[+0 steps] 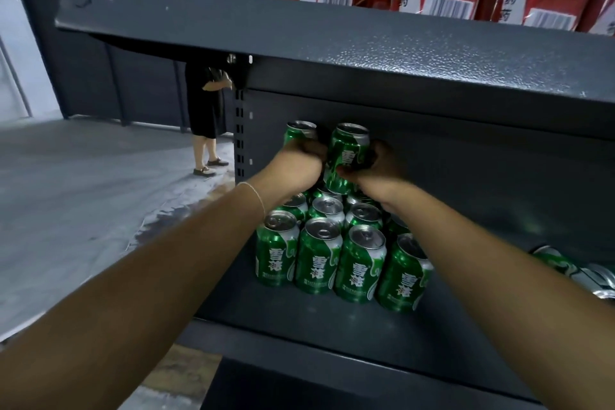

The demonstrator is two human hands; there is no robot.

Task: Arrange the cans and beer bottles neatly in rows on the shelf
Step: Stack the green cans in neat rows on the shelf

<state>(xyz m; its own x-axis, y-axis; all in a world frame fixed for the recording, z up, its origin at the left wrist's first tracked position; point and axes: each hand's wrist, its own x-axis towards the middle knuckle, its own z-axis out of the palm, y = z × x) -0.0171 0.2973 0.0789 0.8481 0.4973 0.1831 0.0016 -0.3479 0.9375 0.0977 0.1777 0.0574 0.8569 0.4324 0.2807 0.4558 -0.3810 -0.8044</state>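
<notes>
At centre frame, the left hand [301, 156] grips one green aluminium beer can [299, 131] and the right hand [382, 163] another green can [347, 156], both apparently above the back rows on the dark grey metal shelf [299, 316]. Each should come down upright, label forward, touching its neighbours, without tipping the standing cans [319, 256].

Both forearms are bare from the near edge of the view to the wrist — no sleeves, no gloves, no watch. The left hand [301, 156] has one thin, pale string bracelet [256, 193] looped around its wrist; the right hand [382, 163] wears nothing — no rings show.
</notes>
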